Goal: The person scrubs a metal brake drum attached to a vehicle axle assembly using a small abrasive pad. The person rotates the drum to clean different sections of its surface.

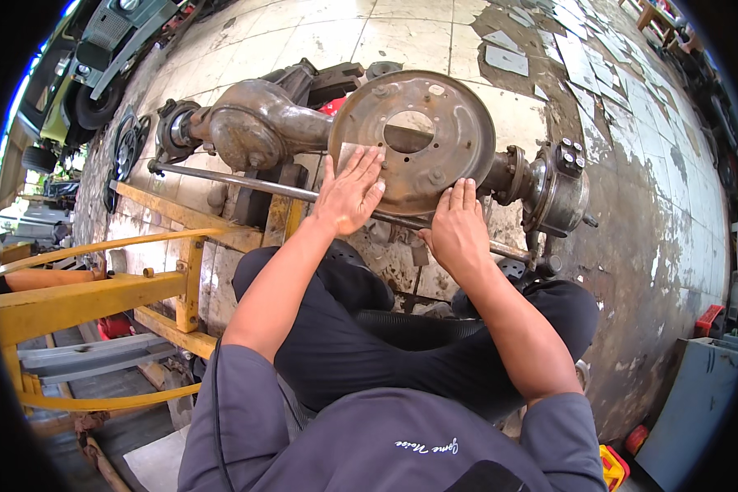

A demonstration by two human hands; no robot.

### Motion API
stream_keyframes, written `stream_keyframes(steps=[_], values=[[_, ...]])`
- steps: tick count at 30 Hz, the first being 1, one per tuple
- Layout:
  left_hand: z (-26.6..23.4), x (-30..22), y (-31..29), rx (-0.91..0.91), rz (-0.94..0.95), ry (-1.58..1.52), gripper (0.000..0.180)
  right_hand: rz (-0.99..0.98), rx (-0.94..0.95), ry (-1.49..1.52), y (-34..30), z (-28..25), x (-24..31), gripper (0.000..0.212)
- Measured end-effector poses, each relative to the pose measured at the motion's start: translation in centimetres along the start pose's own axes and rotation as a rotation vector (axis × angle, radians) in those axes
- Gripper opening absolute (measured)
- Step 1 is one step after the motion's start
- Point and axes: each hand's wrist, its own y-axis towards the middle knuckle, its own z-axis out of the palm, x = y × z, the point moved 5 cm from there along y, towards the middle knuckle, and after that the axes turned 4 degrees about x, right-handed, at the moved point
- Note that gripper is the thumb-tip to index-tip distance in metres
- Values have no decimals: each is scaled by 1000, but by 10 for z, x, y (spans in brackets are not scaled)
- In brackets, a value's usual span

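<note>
A round, rust-brown brake backing plate [463,123] with a large centre hole rests on an axle housing [250,127] in front of me. My left hand [348,195] presses a small pale sheet, which looks like sandpaper [348,153], against the plate's left face. Its fingers lie nearly straight and close together over the sheet. At the plate's lower right rim is my right hand [459,232], with its fingertips on the face and its thumb below the edge. Part of the sheet is hidden under my left fingers.
A steel rod [238,182] runs along the axle's near side. At right is a hub end [562,193] with studs. A yellow metal frame [98,299] stands at left. Broken tiles [507,60] lie at the upper right; a grey-blue box [693,410] stands lower right.
</note>
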Motion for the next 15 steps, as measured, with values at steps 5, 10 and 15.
stream_keyframes(steps=[5,10,15], values=[[1,0,13,-66,-88,4,61,-11,-3,9,0,2,0,87],[3,-5,0,-28,-63,6,62,33,92,-39,2,-3,1,85],[1,-2,11,-84,-115,19,61,-59,-20,41,2,0,-10,62]])
